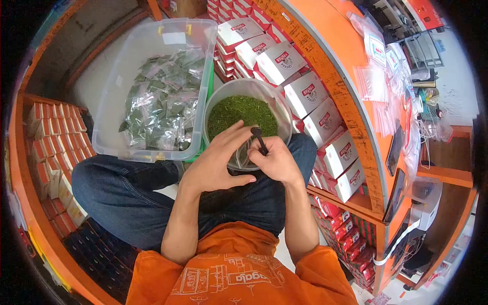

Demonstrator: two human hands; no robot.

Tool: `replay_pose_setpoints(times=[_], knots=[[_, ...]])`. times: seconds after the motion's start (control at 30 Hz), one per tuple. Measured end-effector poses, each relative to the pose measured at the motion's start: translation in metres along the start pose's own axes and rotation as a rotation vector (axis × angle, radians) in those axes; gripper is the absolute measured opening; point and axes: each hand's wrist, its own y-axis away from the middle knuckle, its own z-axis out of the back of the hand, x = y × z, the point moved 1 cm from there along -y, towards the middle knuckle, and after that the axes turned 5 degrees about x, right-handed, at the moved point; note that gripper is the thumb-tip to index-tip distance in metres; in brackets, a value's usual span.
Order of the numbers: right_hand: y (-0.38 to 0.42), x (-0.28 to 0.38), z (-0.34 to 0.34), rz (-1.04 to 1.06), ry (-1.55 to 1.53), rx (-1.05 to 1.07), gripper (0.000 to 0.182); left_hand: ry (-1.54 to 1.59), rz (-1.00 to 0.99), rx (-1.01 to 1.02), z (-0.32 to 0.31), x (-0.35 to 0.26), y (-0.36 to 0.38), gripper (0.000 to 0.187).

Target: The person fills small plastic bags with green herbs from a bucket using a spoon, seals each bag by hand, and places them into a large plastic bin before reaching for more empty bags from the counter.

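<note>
A round translucent tub (pixel 210 109) in my lap holds finely chopped green herb (pixel 241 114). My left hand (pixel 213 160) is at the tub's near left side, its fingers stretched forward over the rim and its thumb spread apart. At the near right of the tub, my right hand (pixel 276 161) is closed round a small black spoon (pixel 258 138), the rounded end pointing up and away from me. A clear plastic bag (pixel 245 154) shows between the two hands, beside my right fingers. How firmly my right hand grips the bag I cannot tell.
Left of the tub stands a large clear bin (pixel 109 109) with many filled small bags (pixel 165 104). White and red boxes (pixel 307 94) line the shelf at right, under an orange counter (pixel 345 56) bearing plastic bags (pixel 376 84) and phones (pixel 395 152). More boxes (pixel 58 134) fill the left shelf.
</note>
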Motion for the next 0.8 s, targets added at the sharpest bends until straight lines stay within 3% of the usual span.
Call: replay_pose_setpoints(times=[0.17,0.23,0.3,0.37,0.43,0.5,0.6,0.7,0.8], knots=[[-0.006,0.005,0.005,0.064,0.013,0.043,0.017,-0.101,-0.069,-0.016,0.012,-0.004,-0.002,0.059],[-0.013,0.0,0.0,0.086,0.013,0.015,0.021,-0.026,0.024,-0.026,0.018,-0.004,0.002,0.058],[-0.02,-0.017,-0.002,0.537,0.498,-0.366,0.026,-0.002,0.103,-0.085,0.028,-0.003,0.008,0.056],[-0.016,-0.035,-0.008,0.43,0.547,-0.385,0.032,-0.082,0.157,-0.172,0.045,-0.011,0.014,0.062],[-0.016,-0.056,-0.028,-0.136,-0.009,-0.125,0.03,-0.073,0.147,-0.246,0.056,-0.02,0.014,0.065],[-0.021,-0.077,-0.046,-0.115,0.03,-0.127,0.024,-0.069,0.136,-0.327,0.06,-0.02,0.016,0.069],[-0.038,-0.106,-0.053,0.096,0.03,-0.373,0.013,-0.089,0.132,-0.375,0.059,-0.019,0.015,0.073],[-0.058,-0.108,-0.054,0.213,-0.073,-0.327,0.015,-0.134,0.14,-0.435,0.058,-0.015,0.013,0.071],[-0.054,-0.103,-0.057,0.098,0.039,-0.129,0.019,-0.264,0.158,-0.524,0.056,-0.007,0.009,0.074]])
